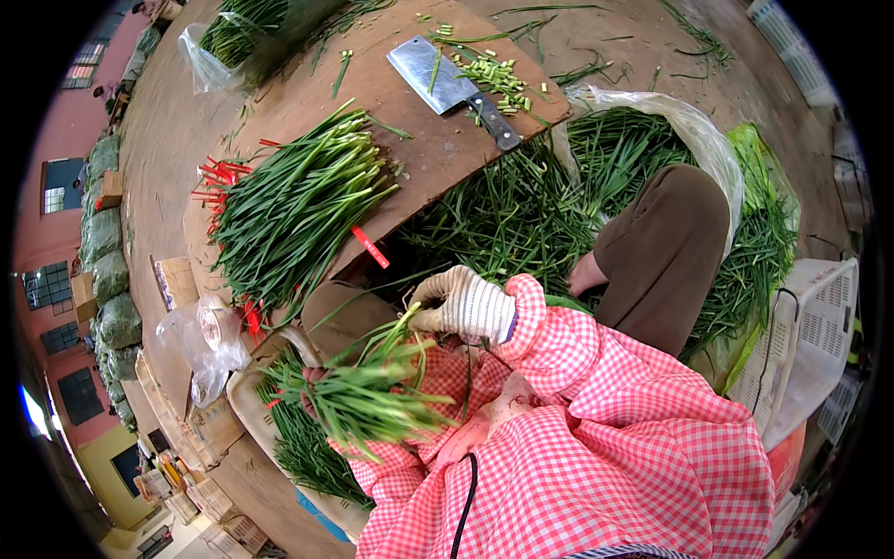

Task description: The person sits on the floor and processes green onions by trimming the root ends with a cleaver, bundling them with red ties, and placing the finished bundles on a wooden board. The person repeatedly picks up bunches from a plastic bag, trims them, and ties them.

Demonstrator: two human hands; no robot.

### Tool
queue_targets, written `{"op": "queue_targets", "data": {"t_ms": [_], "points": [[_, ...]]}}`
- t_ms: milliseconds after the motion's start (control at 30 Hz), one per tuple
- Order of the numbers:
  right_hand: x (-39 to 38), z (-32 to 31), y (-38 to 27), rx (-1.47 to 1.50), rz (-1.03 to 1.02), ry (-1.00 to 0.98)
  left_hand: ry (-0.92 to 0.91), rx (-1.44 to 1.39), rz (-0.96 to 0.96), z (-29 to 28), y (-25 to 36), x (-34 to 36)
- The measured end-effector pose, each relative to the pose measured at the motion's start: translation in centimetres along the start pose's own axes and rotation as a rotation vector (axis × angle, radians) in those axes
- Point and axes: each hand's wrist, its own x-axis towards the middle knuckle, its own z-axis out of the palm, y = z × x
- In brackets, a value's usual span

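My left hand [313, 378], mostly hidden by leaves, holds a loose bunch of green chives [372, 401], slightly blurred. My right hand [461, 303], in a striped knit glove, is closed at the upper ends of that bunch, pinching a few stalks. Beyond my hands a board [484, 186] bears a large pile of chives [298, 200] with red tape strips [368, 244] at its edge, a cleaver [433, 79] with a black handle, and chopped stem bits [494, 84].
A heap of loose chives [503, 205] lies in bags below the board, round my bent leg [661, 242]. More chives [307, 466] sit in a pale container at left. A white crate [810, 326] stands at right, cardboard boxes [177, 279] and plastic wrap [209, 363] at left.
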Motion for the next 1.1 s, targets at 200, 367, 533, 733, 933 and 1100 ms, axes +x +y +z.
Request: {"op": "queue_targets", "data": {"t_ms": [200, 367, 533, 733, 933, 1100], "points": [[0.5, -0.1, 1.7, -0.019, -0.143, 0.117, 0.143, 0.094, 0.088, 1.0, 2.2, -0.7], [0.9, -1.3, 2.5, -0.125, -0.151, 0.349, 0.235, 0.247, 0.129, 3.0, 1.3, -1.2], [-0.3, -7.1, 1.2, -0.201, -0.141, 0.535, 0.265, 0.265, 0.203, 1.6, 2.5, -2.7], [-2.5, -8.7, 0.7, -0.899, 0.101, 0.328, 0.5, 0.304, 0.371, 1.3, 1.9, -3.0], [-4.0, -5.2, 1.4, -0.664, -0.082, 0.143, 0.368, 0.242, 0.314, 1.3, 2.0, -3.2], [-2.4, -0.9, 3.2, -0.58, -0.126, -0.11, 0.179, 0.224, 0.209, 1.2, 3.0, -3.2]]}}
